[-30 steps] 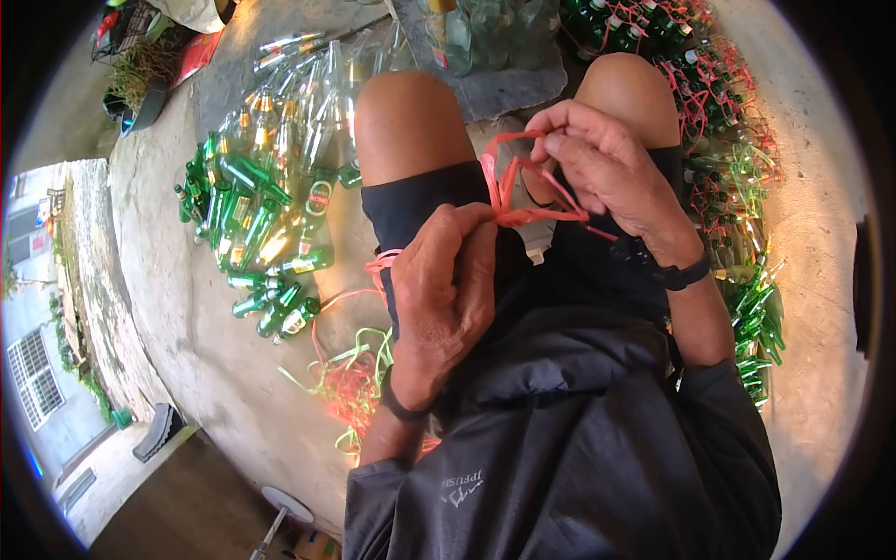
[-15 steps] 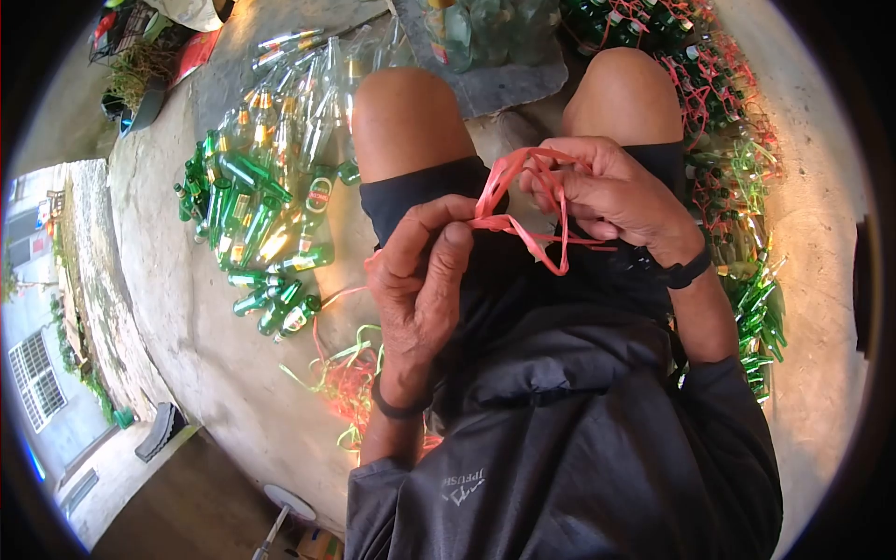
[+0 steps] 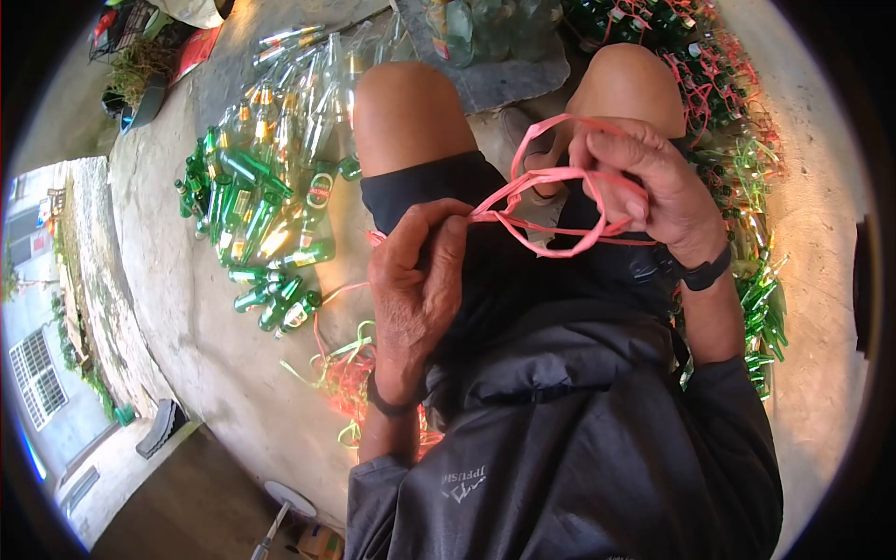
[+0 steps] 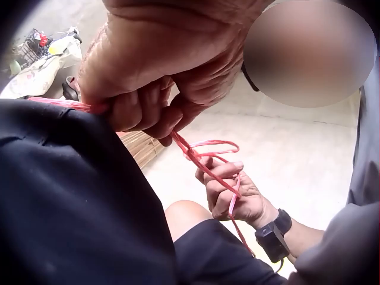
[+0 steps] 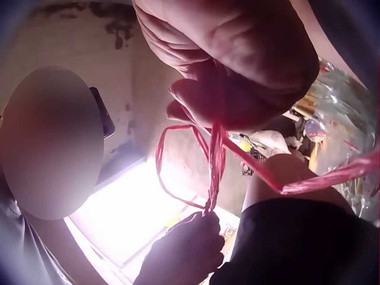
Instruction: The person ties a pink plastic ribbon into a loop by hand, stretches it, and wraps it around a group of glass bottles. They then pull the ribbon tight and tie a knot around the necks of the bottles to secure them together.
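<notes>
Pink plastic twine (image 3: 551,175) stretches in loops between the two hands, above the lap. The left hand (image 3: 417,280) pinches the gathered strands between thumb and forefinger; in the left wrist view its curled fingers (image 4: 157,116) have twine coming out on both sides. Higher and to the right, the right hand (image 3: 658,182) has its fingers curled round the far side of the loops. One loop of the twine (image 5: 160,154) hangs between the hands in the right wrist view, where the right hand (image 5: 231,65) grips the strands from above.
Green and clear bottles (image 3: 245,210) lie on the ground at the left. A tangle of red and green twine (image 3: 345,383) is beside the left forearm. Netted bottles (image 3: 714,93) line the right side, and more bottles (image 3: 490,33) stand on a dark slab ahead.
The right hand has moved a little to the right and turned, and the twine loops are spread wider. The left hand has shifted slightly left and keeps its pinch.
</notes>
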A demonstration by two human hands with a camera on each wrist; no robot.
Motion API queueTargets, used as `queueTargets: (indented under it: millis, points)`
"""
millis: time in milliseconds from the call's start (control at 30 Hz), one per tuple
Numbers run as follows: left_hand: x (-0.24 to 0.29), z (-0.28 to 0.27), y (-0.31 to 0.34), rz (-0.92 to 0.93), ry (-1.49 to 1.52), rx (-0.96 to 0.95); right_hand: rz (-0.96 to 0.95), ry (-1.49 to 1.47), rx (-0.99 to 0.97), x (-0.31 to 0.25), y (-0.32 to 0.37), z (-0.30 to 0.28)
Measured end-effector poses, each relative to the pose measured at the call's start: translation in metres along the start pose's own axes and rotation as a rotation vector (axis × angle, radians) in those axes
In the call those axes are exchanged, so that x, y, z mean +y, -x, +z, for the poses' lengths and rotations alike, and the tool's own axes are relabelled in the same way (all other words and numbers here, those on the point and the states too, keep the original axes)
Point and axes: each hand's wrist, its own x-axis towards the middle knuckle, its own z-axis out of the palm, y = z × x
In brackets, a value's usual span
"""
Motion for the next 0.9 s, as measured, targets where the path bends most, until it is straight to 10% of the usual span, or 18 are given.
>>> queueTargets:
  millis: [233, 500, 900]
  points:
    - [0.003, -0.007, 0.004, -0.047, 0.064, 0.01, -0.057, 0.003, 0.335, -0.011, 0.009, 0.006]
    - [-0.001, -0.008, 0.004, -0.058, 0.081, 0.123, -0.043, -0.045, 0.204, -0.007, 0.026, -0.021]
    - [-0.011, -0.012, 0.004, -0.051, 0.087, 0.282, -0.258, 0.716, 0.337, -0.011, 0.039, -0.01]
